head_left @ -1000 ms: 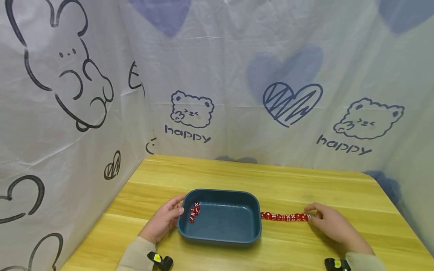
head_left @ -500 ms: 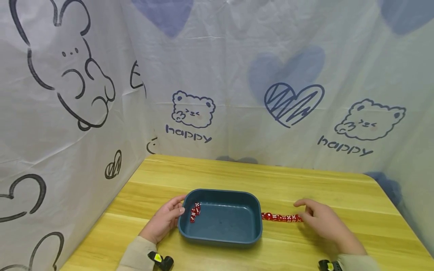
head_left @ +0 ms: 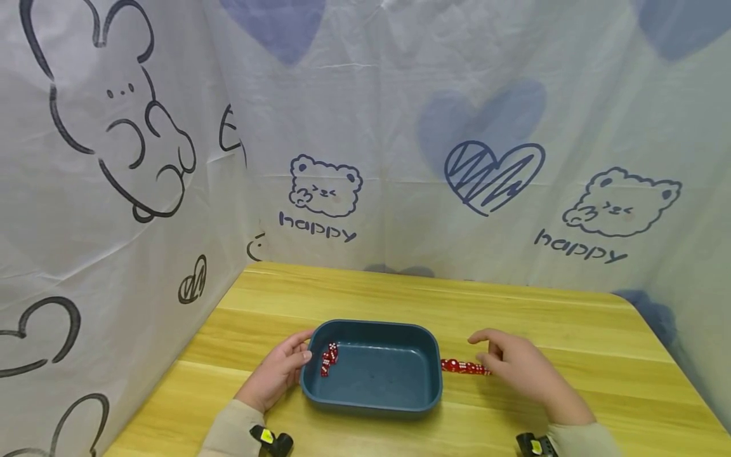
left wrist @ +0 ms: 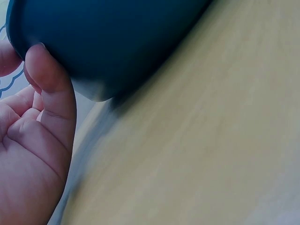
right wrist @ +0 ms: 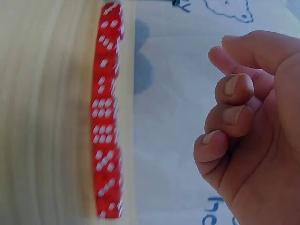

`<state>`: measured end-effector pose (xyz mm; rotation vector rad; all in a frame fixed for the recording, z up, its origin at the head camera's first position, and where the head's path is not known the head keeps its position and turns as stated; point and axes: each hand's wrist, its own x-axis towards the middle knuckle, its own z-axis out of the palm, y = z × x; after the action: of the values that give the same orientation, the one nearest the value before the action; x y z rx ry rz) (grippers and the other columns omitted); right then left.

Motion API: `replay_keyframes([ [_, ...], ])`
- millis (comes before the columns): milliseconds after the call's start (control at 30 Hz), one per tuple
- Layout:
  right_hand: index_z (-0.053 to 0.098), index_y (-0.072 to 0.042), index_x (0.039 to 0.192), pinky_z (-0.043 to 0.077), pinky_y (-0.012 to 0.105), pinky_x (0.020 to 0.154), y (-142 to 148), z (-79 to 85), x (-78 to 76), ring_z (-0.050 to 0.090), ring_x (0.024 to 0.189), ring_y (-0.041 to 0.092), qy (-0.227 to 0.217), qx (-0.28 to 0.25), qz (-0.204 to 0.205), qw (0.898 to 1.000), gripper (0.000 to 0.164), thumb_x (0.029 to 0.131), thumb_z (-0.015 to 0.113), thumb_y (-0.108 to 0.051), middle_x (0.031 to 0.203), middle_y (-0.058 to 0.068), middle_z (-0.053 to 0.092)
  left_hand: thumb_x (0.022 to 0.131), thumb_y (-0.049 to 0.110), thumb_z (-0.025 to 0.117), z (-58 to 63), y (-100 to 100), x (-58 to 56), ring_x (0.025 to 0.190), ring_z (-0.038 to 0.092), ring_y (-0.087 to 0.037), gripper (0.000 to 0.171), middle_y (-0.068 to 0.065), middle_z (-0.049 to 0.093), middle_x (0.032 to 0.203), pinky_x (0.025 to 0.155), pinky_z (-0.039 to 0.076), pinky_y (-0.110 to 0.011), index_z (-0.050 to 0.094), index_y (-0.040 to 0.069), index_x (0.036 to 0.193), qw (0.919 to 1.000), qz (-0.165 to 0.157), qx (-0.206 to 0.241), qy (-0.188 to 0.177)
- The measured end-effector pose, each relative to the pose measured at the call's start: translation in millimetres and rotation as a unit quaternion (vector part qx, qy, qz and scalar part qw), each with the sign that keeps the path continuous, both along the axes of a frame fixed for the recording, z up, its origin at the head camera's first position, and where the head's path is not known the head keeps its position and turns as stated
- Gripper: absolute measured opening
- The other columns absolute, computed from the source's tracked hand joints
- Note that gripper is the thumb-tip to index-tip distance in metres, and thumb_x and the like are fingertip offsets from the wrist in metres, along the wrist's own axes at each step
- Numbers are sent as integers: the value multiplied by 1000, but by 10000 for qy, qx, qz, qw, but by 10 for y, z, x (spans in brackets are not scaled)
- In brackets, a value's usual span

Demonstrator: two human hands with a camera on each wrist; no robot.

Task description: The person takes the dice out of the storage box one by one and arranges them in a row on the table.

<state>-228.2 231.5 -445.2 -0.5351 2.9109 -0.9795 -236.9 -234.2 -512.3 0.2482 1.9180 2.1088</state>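
A dark blue-green rectangular plastic box (head_left: 371,405) stands on the table, with several red dice (head_left: 329,359) at its left end. My left hand (head_left: 278,371) holds the box's left end; the left wrist view shows thumb (left wrist: 49,70) and fingers at its rim. To the box's right lies a straight row of red dice with white pips (right wrist: 105,112), one against another. Over that row's right part is my right hand (head_left: 516,365), index finger and thumb apart with nothing between them. Its other fingers (right wrist: 229,117) curl loosely. In the head view, this hand hides the row's right end.
The table (head_left: 274,292) has a yellow wood-grain top. White curtains with drawn bears and hearts (head_left: 400,158) enclose the back and sides. A black wrist camera (head_left: 273,439) sits at the left sleeve, another (head_left: 533,444) at the right.
My right hand has moved left along the dice row, from its right end towards the box. The left hand and the box stay in place.
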Motion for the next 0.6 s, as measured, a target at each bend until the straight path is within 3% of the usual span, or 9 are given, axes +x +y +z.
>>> replay_keyframes([
  [367, 67, -22, 122, 41, 27, 52, -271, 169, 7, 43, 54, 10, 182, -75, 321, 9993, 24, 98, 68, -22, 65, -7, 49, 104, 10, 52, 14, 9, 0, 87, 60, -18, 57, -16, 53, 112, 69, 54, -26, 29, -2, 155, 10000, -32, 20, -13],
  [600, 68, -19, 122, 41, 26, 52, -473, 191, -26, 44, 54, 9, 216, -154, 634, 9976, 25, 97, 68, -20, 65, -7, 49, 105, 9, 51, 35, 15, 4, 91, 61, -20, 57, -18, 53, 114, 73, 56, -29, 27, -1, 156, 10000, -58, 7, -30],
])
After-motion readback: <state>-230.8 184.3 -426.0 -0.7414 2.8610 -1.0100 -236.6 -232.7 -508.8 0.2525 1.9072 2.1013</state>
